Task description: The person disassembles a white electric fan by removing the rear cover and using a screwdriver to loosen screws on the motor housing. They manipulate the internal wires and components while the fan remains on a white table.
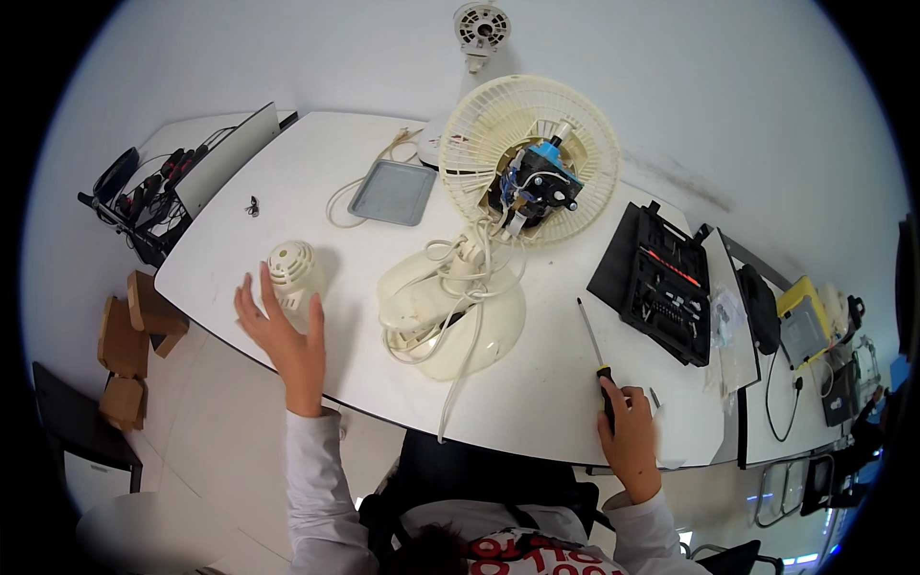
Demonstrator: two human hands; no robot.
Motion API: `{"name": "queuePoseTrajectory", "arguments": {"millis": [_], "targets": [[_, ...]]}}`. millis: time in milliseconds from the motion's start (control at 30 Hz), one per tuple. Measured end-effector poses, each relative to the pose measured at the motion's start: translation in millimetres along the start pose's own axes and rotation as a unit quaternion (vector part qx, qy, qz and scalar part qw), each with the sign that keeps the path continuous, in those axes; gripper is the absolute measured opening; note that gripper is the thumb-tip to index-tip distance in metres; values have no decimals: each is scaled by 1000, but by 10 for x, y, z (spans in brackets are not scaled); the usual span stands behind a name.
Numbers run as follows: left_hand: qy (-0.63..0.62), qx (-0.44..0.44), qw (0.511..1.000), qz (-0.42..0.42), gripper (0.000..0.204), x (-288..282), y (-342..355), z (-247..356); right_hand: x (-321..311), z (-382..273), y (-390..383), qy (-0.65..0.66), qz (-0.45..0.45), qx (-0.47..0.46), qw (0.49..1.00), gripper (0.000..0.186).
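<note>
My left hand [283,340] is open, fingers spread, just in front of a cream vented motor cover [293,264]; contact is unclear. My right hand [628,436] grips a yellow-and-black screwdriver [594,338], its shaft pointing away from me. A partly dismantled cream fan stands between them: its base [484,340] is wound with white cable, and the round grille [594,125] holds an exposed motor [537,187] with blue and black parts. An open black tool case [671,321] lies at the right. Beside my right hand is a small slim metal piece [655,398].
A gray tray [391,192], a cord and a small dark piece [253,206] lie on the white table [220,287]. Another fan part [481,29] stands behind. Side tables hold tools and a yellow case [803,321]. Cardboard [123,335] lies left; chairs stand lower right.
</note>
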State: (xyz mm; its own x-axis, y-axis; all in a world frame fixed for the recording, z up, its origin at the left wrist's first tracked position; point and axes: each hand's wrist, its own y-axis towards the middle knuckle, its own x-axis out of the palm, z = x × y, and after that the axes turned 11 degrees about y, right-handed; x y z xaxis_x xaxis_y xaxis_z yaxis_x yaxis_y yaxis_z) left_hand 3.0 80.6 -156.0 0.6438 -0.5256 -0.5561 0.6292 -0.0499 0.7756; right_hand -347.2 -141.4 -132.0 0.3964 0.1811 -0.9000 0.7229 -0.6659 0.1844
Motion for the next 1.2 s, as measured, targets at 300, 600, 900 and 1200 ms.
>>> {"name": "queuePoseTrajectory", "arguments": {"millis": [300, 600, 900, 1200], "targets": [[-423, 101, 855, -283, 72, -255, -226, 720, -63, 152, -238, 278, 231, 35, 932, 41], [-301, 84, 934, -174, 45, -477, -602, 1103, -183, 88, -317, 326, 340, -68, 880, 43], [-309, 79, 937, -142, 40, -655, -1019, 1373, -448, 97, -94, 290, 459, -135, 829, 42], [-417, 77, 895, -138, 35, -527, -1199, 1255, -905, 79, 17, 378, 606, -111, 691, 56]]}}
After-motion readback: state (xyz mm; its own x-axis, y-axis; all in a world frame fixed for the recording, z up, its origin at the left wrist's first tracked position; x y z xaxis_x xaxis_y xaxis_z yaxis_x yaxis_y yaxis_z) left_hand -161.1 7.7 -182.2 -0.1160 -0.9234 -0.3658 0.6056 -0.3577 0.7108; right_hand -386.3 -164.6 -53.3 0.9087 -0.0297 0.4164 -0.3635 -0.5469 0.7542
